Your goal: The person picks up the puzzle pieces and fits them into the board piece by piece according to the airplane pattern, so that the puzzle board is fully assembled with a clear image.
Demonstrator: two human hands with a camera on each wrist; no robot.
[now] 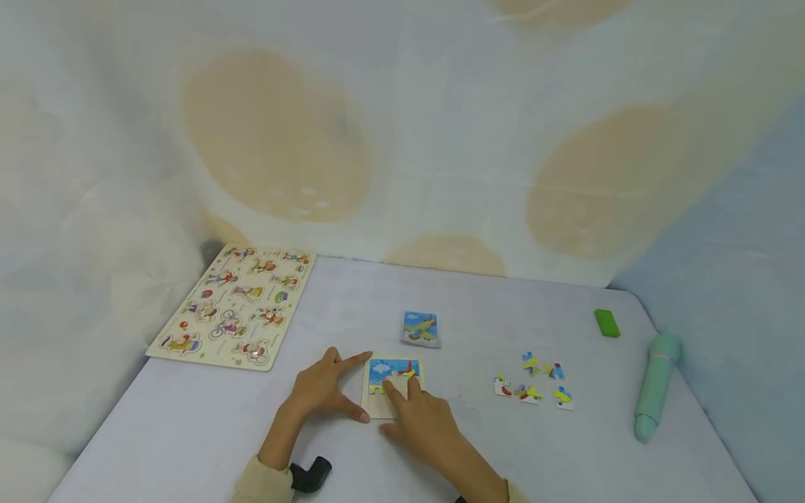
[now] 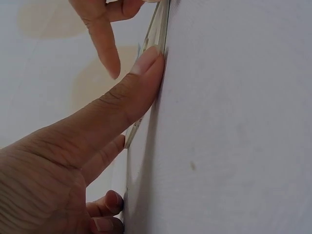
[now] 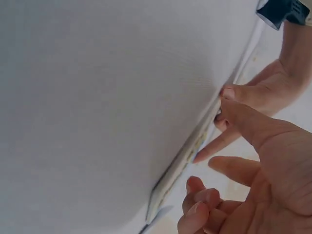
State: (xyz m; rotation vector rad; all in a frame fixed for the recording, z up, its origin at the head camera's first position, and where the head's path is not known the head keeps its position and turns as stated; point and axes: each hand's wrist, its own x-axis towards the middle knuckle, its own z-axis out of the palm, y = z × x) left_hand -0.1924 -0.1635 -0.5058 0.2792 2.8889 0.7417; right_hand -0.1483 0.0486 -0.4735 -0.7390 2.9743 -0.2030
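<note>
A small wooden jigsaw tray (image 1: 371, 409) lies on the white table, in front of both hands. Blue-sky puzzle pieces (image 1: 385, 367) with a cloud and a red and yellow shape fill its upper part; bare wood shows lower down. My left hand (image 1: 323, 385) spreads thumb and index finger along the tray's left side, the thumb touching its near corner, as the left wrist view also shows. Over the tray reaches my right hand (image 1: 428, 423), index finger extended above the pieces and thumb by the near edge. Its fingers partly hide the tray's right side.
Several loose puzzle pieces (image 1: 530, 393) lie to the right. Beyond the tray sits a small airplane picture puzzle (image 1: 421, 328). A large peg puzzle board (image 1: 235, 304) lies at the far left. Rightward are a green block (image 1: 607, 323) and a mint-green cylindrical object (image 1: 657, 388).
</note>
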